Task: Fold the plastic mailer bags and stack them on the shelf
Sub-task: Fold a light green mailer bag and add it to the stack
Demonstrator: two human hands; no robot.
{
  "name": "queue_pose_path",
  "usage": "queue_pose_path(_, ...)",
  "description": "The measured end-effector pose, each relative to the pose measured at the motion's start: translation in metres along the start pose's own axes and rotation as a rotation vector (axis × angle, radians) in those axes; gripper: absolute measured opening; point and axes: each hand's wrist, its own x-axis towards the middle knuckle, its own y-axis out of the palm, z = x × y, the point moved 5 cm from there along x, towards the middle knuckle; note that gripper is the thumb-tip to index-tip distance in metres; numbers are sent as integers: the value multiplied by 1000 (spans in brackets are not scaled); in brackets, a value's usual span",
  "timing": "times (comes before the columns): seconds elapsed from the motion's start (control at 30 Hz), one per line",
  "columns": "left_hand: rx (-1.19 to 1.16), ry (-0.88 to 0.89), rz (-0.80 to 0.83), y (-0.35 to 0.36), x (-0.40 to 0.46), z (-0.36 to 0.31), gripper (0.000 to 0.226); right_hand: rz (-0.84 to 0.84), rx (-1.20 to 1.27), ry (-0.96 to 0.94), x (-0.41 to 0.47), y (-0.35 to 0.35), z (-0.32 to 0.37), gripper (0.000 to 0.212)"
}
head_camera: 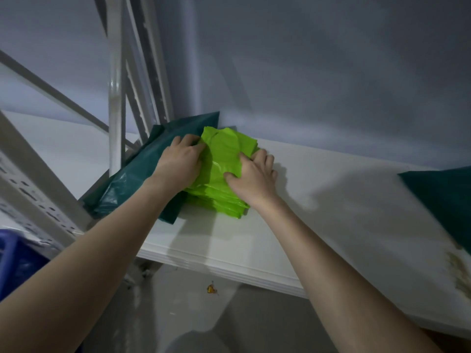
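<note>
A stack of folded bright green mailer bags [221, 159] lies on the white shelf board [331, 212], near the back wall. My left hand [179, 161] rests on the stack's left edge, its fingertips curled over the top bag's rim. My right hand [254, 174] presses flat on the stack's right side with fingers spread. Under and left of the stack lies a dark green mailer bag [142, 174], partly hidden by my left forearm.
A grey metal shelf upright [116, 98] and a diagonal brace stand at the left. Another dark green bag [443, 197] lies at the shelf's right end. A blue crate [17, 258] sits low at the left. A small scrap [211, 289] lies on the floor.
</note>
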Motion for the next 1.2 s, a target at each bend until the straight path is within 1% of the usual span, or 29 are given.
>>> queue_pose_path(0.07,91,13,-17,-1,0,0,41,-47,-88,-57,1,-2,2,54)
queue_pose_path(0.1,103,16,-18,0,-1,0,42,-42,-112,-92,2,0,3,57)
queue_pose_path(0.17,112,19,7,5,-3,-1,47,18,-115,-134,4,6,4,63)
queue_pose_path(0.27,185,28,89,19,-9,-1,55,102,-72,-127,5,17,-1,69)
queue_pose_path(0.33,234,29,147,25,-10,1,57,129,-67,-126,3,22,-5,70)
queue_pose_path(0.43,295,40,188,29,-11,1,58,148,-106,-132,0,28,-9,70)
queue_pose_path(0.53,302,51,174,27,-12,-1,59,166,-87,-130,2,29,-9,71)
queue_pose_path(0.6,254,47,114,23,-13,-1,59,179,0,-112,5,23,-9,73)
queue_pose_path(0.67,183,33,44,16,-14,-3,58,140,84,-106,8,13,-8,75)
queue_pose_path(0.77,112,28,-14,5,-16,-9,58,64,102,-142,8,-2,-6,74)
queue_pose_path(0.9,92,47,-67,-16,-21,-25,69,-4,97,-155,-1,-26,-9,69)
queue_pose_path(0.97,96,56,-99,-26,-24,-35,66,-39,96,-161,-8,-43,-13,67)
queue_pose_path(1.07,100,63,-87,-38,-26,-53,57,-77,78,-162,-22,-71,-22,65)
queue_pose_path(1.2,64,103,-70,-53,-30,-90,57,-154,61,-144,-43,-110,-41,62)
